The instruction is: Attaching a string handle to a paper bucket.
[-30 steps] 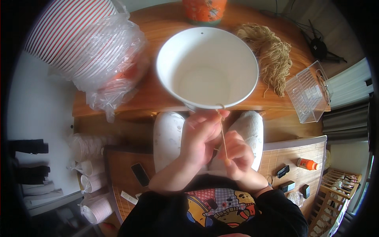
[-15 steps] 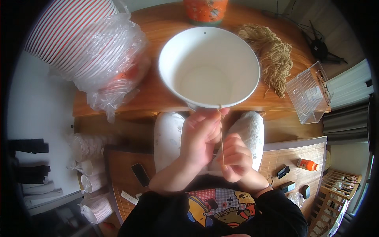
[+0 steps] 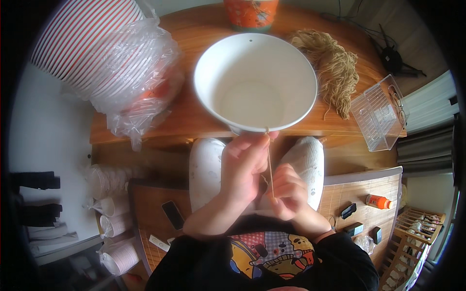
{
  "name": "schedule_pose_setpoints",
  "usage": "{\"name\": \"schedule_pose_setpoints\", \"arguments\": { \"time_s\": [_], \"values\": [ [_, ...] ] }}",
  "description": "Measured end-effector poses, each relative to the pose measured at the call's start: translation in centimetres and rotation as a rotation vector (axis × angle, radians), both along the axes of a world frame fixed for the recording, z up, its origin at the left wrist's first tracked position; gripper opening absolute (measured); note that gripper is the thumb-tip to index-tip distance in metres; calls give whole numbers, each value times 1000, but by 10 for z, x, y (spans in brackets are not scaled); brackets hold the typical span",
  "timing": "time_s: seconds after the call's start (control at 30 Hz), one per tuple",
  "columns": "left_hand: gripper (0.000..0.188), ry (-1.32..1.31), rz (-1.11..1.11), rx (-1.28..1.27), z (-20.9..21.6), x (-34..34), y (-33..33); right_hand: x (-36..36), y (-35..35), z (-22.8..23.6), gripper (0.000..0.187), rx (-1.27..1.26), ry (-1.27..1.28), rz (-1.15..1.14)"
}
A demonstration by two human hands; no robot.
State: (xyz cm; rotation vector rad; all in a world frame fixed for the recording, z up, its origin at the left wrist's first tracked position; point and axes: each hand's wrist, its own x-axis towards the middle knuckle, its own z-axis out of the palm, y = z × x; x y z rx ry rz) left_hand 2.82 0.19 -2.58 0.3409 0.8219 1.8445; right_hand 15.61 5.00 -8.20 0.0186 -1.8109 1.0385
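A big white paper bucket (image 3: 293,82) stands at the table's near edge, its mouth facing up, with a small hole in the far wall. A thin tan string (image 3: 271,172) is fastened at the near rim and runs down toward me. My left hand (image 3: 242,167) is closed, pinching the string just below the rim. Lower down, my right hand (image 3: 287,191) is closed on the same string, which is stretched straight between the two hands. A loose hank of tan string (image 3: 337,72) lies on the table right of the bucket.
Stacked striped buckets (image 3: 90,43) in clear plastic fill the table's left side. An orange patterned bucket (image 3: 251,17) stands at the back. Right are a clear plastic box (image 3: 371,119) and glasses (image 3: 400,104). Beside me lie a phone (image 3: 173,214) and an orange bottle (image 3: 378,202).
My right hand has shifted slightly up and left, still holding the string. The bucket's rim and my left hand appear a touch farther left.
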Motion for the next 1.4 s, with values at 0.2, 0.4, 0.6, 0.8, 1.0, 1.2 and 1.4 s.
{"name": "schedule_pose_setpoints", "arguments": {
  "time_s": [0.2,0.4,0.6,0.8,1.0,1.2,1.4],
  "values": [
    [17,244,121,3,-5,0,2,1,-6,-5,15,-69,-28,23],
    [19,829,487,116,-23,-13,-6,10,-11,-17,24,-267,-4,27],
    [38,1701,918,171,-7,-48,-4,17,-10,-18,29,-381,16,19],
    [29,1952,675,16,22,-58,-1,22,-4,-24,29,-423,-48,-56],
    [23,1884,631,60,21,-60,4,28,-2,-28,28,-464,-115,-114],
    [23,1772,601,124,21,-60,9,30,-1,-23,26,-472,-116,-122],
    [20,1717,580,152,22,-60,2,40,5,-2,21,-368,86,-36]
  ]
}}
